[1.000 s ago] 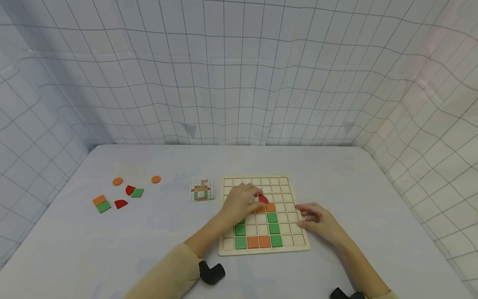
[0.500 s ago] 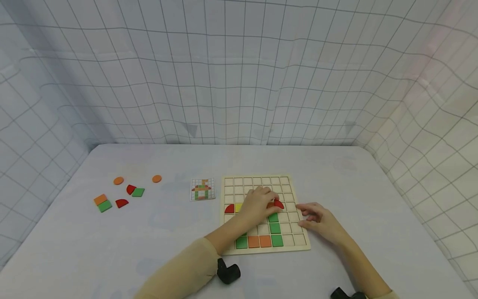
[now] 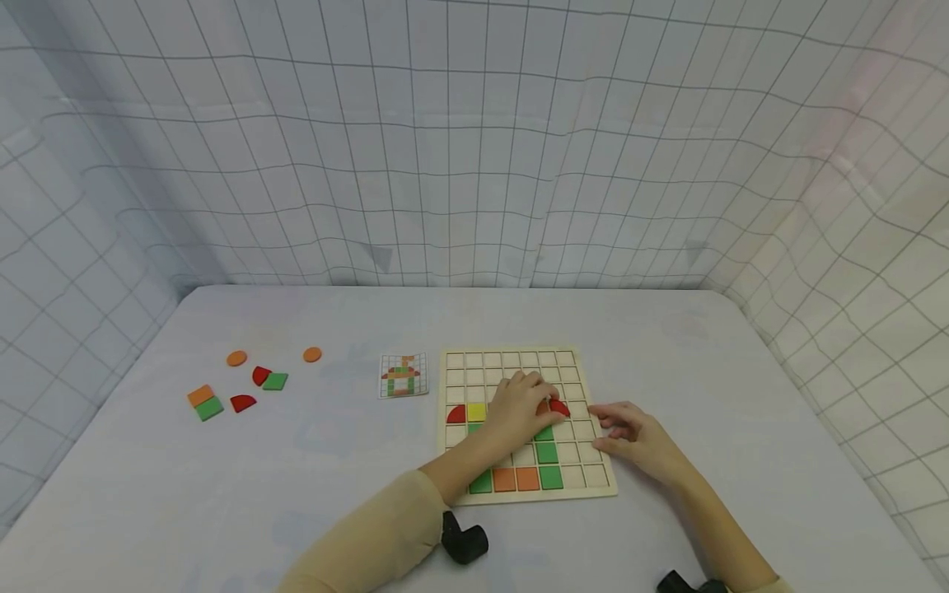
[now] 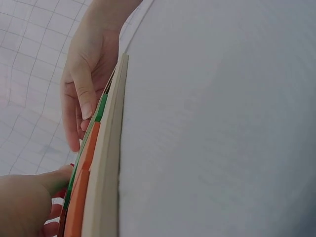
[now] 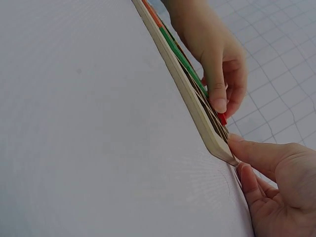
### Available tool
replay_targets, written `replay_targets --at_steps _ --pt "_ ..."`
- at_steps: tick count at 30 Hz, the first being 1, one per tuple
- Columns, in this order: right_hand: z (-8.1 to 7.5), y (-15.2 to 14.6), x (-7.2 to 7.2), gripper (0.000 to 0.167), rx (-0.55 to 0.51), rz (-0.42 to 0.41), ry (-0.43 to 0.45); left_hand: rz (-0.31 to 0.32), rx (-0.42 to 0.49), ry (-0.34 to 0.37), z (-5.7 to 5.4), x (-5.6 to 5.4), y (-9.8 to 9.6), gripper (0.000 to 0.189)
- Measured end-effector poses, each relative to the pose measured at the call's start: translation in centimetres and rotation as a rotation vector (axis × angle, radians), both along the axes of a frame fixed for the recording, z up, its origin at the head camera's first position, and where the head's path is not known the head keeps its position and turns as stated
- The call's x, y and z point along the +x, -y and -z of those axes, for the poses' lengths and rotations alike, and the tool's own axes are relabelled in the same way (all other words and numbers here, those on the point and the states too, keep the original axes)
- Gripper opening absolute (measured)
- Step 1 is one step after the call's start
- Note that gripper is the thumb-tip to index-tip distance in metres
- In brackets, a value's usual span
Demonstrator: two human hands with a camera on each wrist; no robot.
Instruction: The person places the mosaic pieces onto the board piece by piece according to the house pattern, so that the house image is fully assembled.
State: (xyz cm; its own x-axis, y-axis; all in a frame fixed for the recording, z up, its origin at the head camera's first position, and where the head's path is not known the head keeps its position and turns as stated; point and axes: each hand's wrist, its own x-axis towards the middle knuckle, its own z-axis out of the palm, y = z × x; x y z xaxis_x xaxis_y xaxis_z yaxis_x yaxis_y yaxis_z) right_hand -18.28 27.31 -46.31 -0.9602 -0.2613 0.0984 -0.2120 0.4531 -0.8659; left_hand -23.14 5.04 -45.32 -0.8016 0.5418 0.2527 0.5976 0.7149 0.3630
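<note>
In the head view a square wooden grid board (image 3: 602, 486) lies on the table with coloured tiles in some cells. My left hand (image 3: 515, 408) reaches over its middle and pinches a red quarter-circle tile (image 3: 559, 408) at the right end of the tile row; the right wrist view shows the red tile (image 5: 223, 118) at the thumb tip. My left palm hides part of the row. A yellow tile (image 3: 476, 412) and another red quarter-circle (image 3: 455, 414) show left of it. My right hand (image 3: 633, 436) rests with relaxed fingers against the board's right edge, thumb and forefinger apart.
Left of the board lies a small pattern card (image 3: 404, 375). Loose tiles are scattered farther left: orange discs (image 3: 312, 354), red quarter-circles (image 3: 242, 403), green squares (image 3: 210, 408) and an orange square (image 3: 200, 395). A grid-patterned curtain (image 3: 474, 165) surrounds the table.
My left hand has moved right across the board with the red quarter-circle tile, uncovering the red and yellow tiles at the row's left. My right hand has stayed at the edge.
</note>
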Motion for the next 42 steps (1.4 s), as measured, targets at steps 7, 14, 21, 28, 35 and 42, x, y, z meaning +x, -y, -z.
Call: replay_targets --at_steps 7,14,21,28,35,42 --pt "0.0 0.0 0.0 0.048 -0.01 -0.009 -0.012 -0.017 0.026 0.02 -0.1 0.1 -0.1 0.03" --pt "0.2 -0.1 0.0 0.048 0.005 -0.007 -0.009 -0.042 0.054 0.055 -0.2 0.4 -0.1 0.028" --pt "-0.9 0.5 0.4 0.045 0.016 -0.005 -0.017 -0.052 0.073 0.046 0.0 0.5 -0.1 0.027" --pt "-2.2 1.1 0.9 0.044 0.026 0.003 -0.011 -0.051 0.088 0.065 -0.2 0.5 0.0 0.027" --pt "-0.2 0.1 0.1 0.046 0.008 -0.003 -0.02 -0.048 0.119 0.078 0.0 0.4 0.0 0.026" --pt "0.0 0.0 0.0 0.046 -0.015 -0.015 -0.023 -0.011 0.222 0.104 -0.3 0.0 0.6 0.029"
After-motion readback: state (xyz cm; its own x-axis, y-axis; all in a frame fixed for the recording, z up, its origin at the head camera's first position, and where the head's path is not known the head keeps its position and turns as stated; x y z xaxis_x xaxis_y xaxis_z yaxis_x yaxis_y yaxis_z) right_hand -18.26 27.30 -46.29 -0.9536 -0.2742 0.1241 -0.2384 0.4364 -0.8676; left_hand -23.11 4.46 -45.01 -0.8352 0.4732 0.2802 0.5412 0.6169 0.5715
